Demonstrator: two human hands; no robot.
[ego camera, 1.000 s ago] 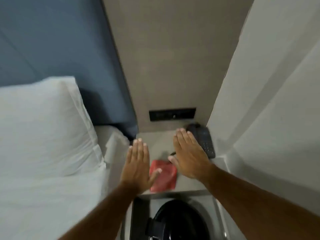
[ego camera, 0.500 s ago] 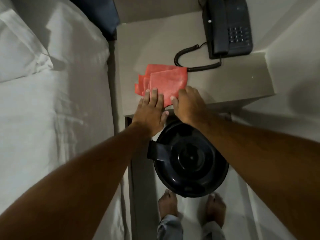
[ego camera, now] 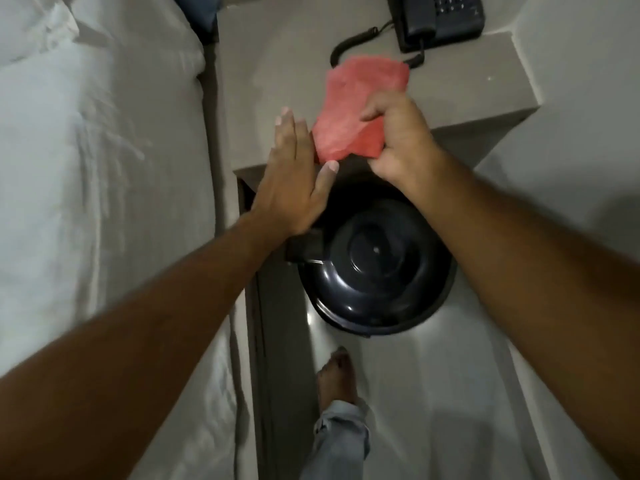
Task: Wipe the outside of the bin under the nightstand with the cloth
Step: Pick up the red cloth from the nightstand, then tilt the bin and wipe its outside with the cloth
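A red cloth point(ego camera: 349, 112) is pinched at its near edge by my right hand point(ego camera: 398, 140) and lifted off the grey nightstand point(ego camera: 277, 64). My left hand point(ego camera: 294, 174) is flat with its fingers apart at the nightstand's front edge, its thumb touching the cloth's lower corner. Below both hands stands the round black bin point(ego camera: 374, 268) with its lid closed, partly tucked under the nightstand. Its back part is hidden by the nightstand top and my hands.
A dark telephone point(ego camera: 440, 19) with a coiled cord point(ego camera: 353, 43) sits at the nightstand's back right. A white bed point(ego camera: 97, 168) fills the left side. My bare foot point(ego camera: 337, 379) stands on the pale floor near the bin. A light wall point(ego camera: 588, 98) closes the right.
My right hand has closed on the cloth and raised its near edge off the nightstand. The left hand has opened flat beside it. The view has tilted slightly further down.
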